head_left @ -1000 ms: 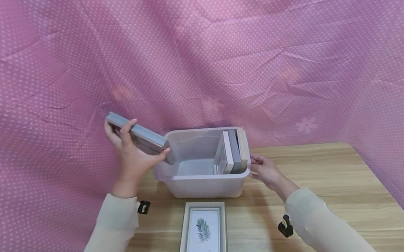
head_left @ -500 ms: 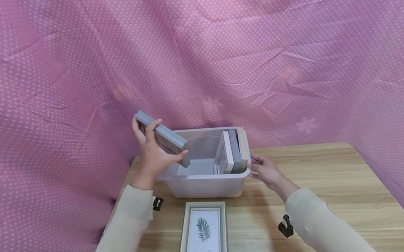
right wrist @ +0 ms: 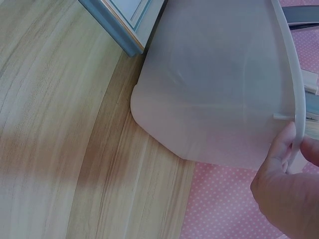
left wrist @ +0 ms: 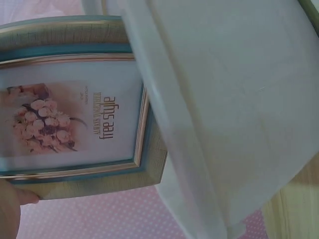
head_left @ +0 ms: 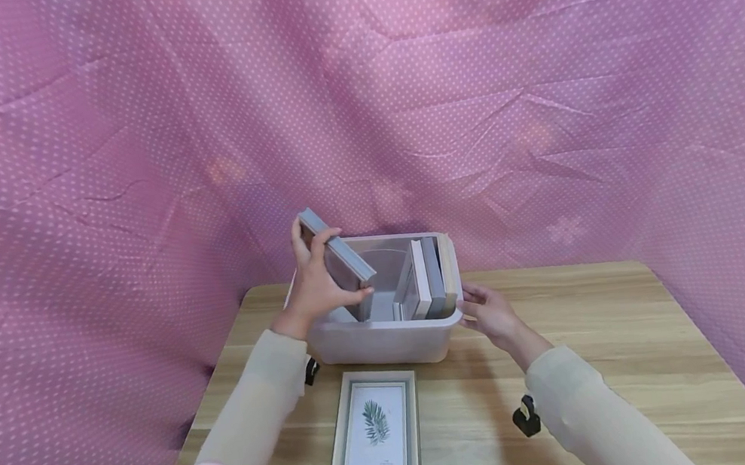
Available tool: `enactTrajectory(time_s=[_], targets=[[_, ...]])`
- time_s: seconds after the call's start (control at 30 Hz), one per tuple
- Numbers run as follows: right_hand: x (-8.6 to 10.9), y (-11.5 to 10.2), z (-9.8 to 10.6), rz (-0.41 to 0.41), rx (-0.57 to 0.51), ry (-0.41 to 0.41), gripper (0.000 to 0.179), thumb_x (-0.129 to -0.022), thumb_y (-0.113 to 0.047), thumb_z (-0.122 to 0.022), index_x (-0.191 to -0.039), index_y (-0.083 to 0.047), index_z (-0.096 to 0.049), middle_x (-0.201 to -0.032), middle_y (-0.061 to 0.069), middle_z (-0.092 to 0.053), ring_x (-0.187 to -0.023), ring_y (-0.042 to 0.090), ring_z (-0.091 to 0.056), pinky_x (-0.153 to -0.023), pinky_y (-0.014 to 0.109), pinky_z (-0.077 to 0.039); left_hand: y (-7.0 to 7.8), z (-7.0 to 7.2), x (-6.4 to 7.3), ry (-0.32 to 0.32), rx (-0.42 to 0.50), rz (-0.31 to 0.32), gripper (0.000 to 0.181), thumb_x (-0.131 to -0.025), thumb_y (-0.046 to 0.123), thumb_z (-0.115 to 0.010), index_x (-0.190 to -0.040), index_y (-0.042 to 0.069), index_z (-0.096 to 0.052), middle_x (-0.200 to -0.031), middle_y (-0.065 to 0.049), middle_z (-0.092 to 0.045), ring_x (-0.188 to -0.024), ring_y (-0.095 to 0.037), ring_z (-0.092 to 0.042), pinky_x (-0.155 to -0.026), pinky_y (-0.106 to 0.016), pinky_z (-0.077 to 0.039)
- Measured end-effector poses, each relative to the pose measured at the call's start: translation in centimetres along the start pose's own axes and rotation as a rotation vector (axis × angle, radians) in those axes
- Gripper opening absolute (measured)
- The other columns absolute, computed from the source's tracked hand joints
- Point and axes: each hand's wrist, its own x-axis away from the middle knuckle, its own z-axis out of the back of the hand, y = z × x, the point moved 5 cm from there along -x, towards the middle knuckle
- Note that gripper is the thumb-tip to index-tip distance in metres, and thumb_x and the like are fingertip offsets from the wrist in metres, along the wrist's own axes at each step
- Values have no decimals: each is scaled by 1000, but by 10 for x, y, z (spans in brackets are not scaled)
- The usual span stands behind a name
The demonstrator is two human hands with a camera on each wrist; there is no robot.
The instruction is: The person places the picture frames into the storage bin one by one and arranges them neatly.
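My left hand (head_left: 318, 287) grips a picture frame (head_left: 341, 255) by its edges, thumb at the near end and fingers over the far part. In the left wrist view, this picture frame (left wrist: 144, 154) has a gold and teal border around a flower print with lettering. It is tilted, its lower part inside the white plastic bin (head_left: 377, 344). My right hand (head_left: 492, 318) holds the bin's right end; the right wrist view shows thumb and finger pinching the rim (right wrist: 299, 94). Several frames (head_left: 427, 280) stand on edge at the bin's right end.
Another picture frame (head_left: 375, 433) with a leaf print lies flat on the wooden table (head_left: 604, 360) in front of the bin. Pink dotted cloth (head_left: 400, 108) hangs behind and at both sides. Black wrist mounts (head_left: 527, 417) show below the sleeves.
My left hand has carried its picture frame rightward, from beyond the bin's left end to over the bin and partly down into it. My right hand stays on the rim.
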Motion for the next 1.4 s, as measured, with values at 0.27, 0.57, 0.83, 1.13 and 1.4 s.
enactTrajectory(time_s=[0.27, 0.57, 0.83, 1.13, 1.4], targets=[[-2, -1, 2, 7, -3, -5, 52, -96, 5, -48, -143, 10, -28, -137, 28, -38, -100, 20, -55, -83, 26, -54, -10, -26, -2, -129, -31, 82, 101, -52, 30, -93, -134, 24, -34, -153, -14, 17, -130, -44, -25, -89, -53, -49], [-5, -1, 3, 8, -8, -3, 51, -96, 4, -48, -142, 10, -29, -136, 27, -39, -104, 23, -53, -84, 26, -53, -16, -50, -3, -261, -68, 22, 105, -51, 36, -94, -135, 22, -32, -151, -23, 11, -124, -49, -34, -88, -50, -51], [-5, 0, 3, 18, -12, -8, 52, -96, 4, -49, -143, 12, -27, -136, 28, -38, -99, 18, -54, -80, 23, -53, -26, -67, -5, -372, -111, 74, 103, -52, 36, -94, -133, 22, -32, -151, -25, 8, -130, -49, -26, -97, -53, -44], [-3, 1, 2, 21, -4, -1, 52, -96, 3, -49, -143, 10, -29, -135, 28, -40, -100, 19, -55, -81, 25, -54, -34, -86, -4, -468, -125, 100, 104, -49, 35, -94, -132, 19, -33, -150, -24, 7, -130, -49, -26, -100, -51, -42], [4, 2, 0, 18, -9, -1, 52, -96, 4, -49, -143, 11, -28, -136, 29, -39, -97, 17, -55, -79, 23, -54, -30, -95, 0, -548, -122, 143, 103, -52, 37, -94, -133, 21, -32, -151, -27, 13, -134, -51, -17, -102, -53, -39]])
